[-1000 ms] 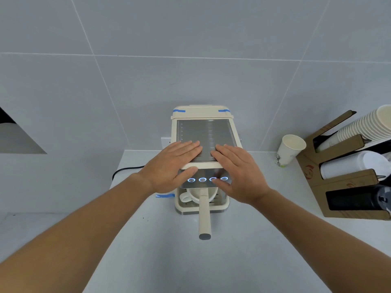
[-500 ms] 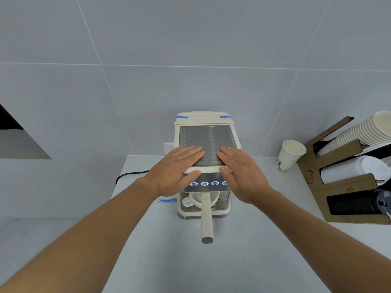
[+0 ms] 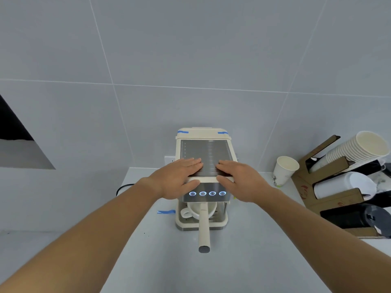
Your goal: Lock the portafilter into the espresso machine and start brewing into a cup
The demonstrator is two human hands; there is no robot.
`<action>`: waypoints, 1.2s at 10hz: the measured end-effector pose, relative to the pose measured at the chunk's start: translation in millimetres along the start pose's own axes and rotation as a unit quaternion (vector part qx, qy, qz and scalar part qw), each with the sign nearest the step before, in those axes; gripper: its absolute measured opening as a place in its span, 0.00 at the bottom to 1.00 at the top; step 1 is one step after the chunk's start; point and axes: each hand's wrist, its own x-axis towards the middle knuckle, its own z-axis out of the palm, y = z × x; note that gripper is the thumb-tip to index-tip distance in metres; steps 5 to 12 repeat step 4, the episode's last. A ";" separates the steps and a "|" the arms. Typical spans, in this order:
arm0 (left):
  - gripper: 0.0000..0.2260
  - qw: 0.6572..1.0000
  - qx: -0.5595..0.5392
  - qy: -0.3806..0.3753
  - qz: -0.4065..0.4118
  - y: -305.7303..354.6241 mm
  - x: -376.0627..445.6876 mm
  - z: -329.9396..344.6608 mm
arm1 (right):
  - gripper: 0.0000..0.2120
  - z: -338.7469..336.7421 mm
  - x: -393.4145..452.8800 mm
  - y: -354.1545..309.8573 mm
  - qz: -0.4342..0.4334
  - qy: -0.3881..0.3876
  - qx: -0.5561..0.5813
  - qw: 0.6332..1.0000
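A cream espresso machine (image 3: 203, 135) stands on the grey counter against the tiled wall. Its metal front panel carries several round buttons (image 3: 207, 193) lit blue. The portafilter sits in the machine, its cream handle (image 3: 204, 229) pointing straight toward me. Beneath it a white cup (image 3: 191, 211) rests on the drip tray. My left hand (image 3: 176, 179) lies flat on the machine's top, its thumb over the front edge above the leftmost button. My right hand (image 3: 239, 179) lies flat beside it, thumb on the panel's upper right edge. Neither hand holds anything.
A paper cup (image 3: 283, 171) stands to the right of the machine. Further right a cardboard rack (image 3: 330, 199) holds stacked paper cups and dark lids. A black power cord (image 3: 123, 187) runs off to the left. Blue tape (image 3: 166, 212) marks the counter.
The view has tilted up and the machine sits lower in frame. Both thumbs have lifted off the button row to the panel's top edge, and all the lit buttons now show.
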 end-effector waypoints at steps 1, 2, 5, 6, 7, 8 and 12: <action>0.24 1.000 -0.008 0.000 -0.024 8.4 -0.2 -8.3 | 0.10 -11.2 -1.4 -5.0 0.012 -0.014 -0.015 1.000; 0.10 0.999 -0.006 0.019 -0.038 17.3 1.8 -18.7 | 0.11 -27.4 -1.6 -6.5 0.015 -0.044 -0.023 0.999; 0.18 0.998 -0.018 -0.001 -0.056 30.3 0.6 -45.1 | 0.17 -67.9 -11.3 -1.7 0.007 -0.079 -0.010 0.997; 0.18 0.998 -0.018 -0.001 -0.056 30.3 0.6 -45.1 | 0.17 -67.9 -11.3 -1.7 0.007 -0.079 -0.010 0.997; 0.18 0.998 -0.018 -0.001 -0.056 30.3 0.6 -45.1 | 0.17 -67.9 -11.3 -1.7 0.007 -0.079 -0.010 0.997; 0.18 0.998 -0.018 -0.001 -0.056 30.3 0.6 -45.1 | 0.17 -67.9 -11.3 -1.7 0.007 -0.079 -0.010 0.997; 0.18 0.998 -0.018 -0.001 -0.056 30.3 0.6 -45.1 | 0.17 -67.9 -11.3 -1.7 0.007 -0.079 -0.010 0.997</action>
